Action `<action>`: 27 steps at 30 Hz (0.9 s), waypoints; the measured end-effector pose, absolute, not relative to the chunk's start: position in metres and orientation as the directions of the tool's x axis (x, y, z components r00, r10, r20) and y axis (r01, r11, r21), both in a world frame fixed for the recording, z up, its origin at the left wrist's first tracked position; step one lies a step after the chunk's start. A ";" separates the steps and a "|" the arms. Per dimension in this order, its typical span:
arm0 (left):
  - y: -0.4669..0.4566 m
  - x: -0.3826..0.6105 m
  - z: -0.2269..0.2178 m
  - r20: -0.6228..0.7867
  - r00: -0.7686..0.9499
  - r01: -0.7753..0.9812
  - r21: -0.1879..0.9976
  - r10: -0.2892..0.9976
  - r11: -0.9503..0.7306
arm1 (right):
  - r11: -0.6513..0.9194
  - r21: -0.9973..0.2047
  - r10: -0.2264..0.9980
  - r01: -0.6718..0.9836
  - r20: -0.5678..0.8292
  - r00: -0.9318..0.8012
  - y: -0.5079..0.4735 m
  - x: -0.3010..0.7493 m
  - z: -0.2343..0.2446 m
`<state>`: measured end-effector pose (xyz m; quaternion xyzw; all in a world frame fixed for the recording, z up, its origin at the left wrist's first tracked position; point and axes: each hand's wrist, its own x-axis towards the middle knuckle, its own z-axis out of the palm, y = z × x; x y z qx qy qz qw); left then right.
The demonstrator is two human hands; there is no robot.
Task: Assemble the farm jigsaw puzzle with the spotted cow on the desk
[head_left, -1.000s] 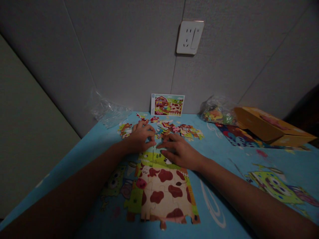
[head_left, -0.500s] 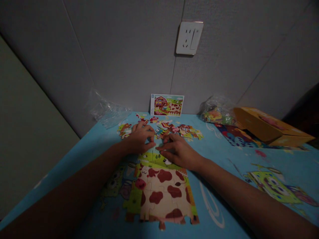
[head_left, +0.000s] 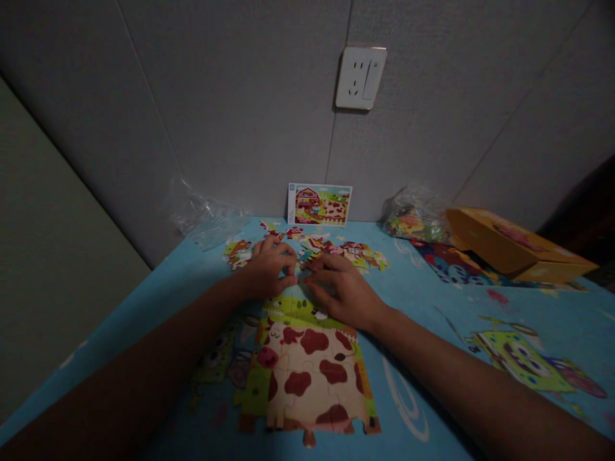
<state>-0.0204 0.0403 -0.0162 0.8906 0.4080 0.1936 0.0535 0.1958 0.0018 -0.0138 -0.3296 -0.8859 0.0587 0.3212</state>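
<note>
A partly joined jigsaw puzzle [head_left: 307, 378] with a white-and-brown cow lies flat on the blue cloth, its far end between my hands. My left hand [head_left: 271, 266] rests at the puzzle's far left corner, fingers curved and thumb apart from them. From the right, my right hand [head_left: 339, 288] reaches over the far edge, fingers stretched towards my left thumb and parted. I make out no piece in either hand; the fingertips meet pale blue that blends with the cloth. Loose puzzle pieces [head_left: 362, 255] lie just beyond both hands.
A picture card [head_left: 319, 205] of the farm scene leans against the wall. Left of it lies a crumpled clear bag [head_left: 211, 218]. On the right are a bag of pieces [head_left: 416, 218] and an orange box [head_left: 519, 246] on a dark printed sheet. A socket [head_left: 361, 78] is on the wall.
My right fingers have shifted slightly at the puzzle's far edge. My left hand stays nearly in place. The whole view has moved a little.
</note>
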 end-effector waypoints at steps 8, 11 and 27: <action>0.040 -0.019 -0.019 0.415 0.689 0.601 0.131 0.594 -0.789 | 0.830 -0.350 0.549 0.433 0.383 -0.743 0.001 0.194 -0.012; 0.045 -0.025 -0.016 0.542 0.518 0.763 0.057 0.662 -0.644 | 0.834 -0.335 0.547 0.439 0.397 -0.737 0.002 0.196 -0.014; 0.088 -0.125 -0.027 0.416 -0.760 0.565 0.802 0.499 0.192 | 0.593 -0.450 0.796 0.668 0.453 -0.402 0.012 0.203 -0.014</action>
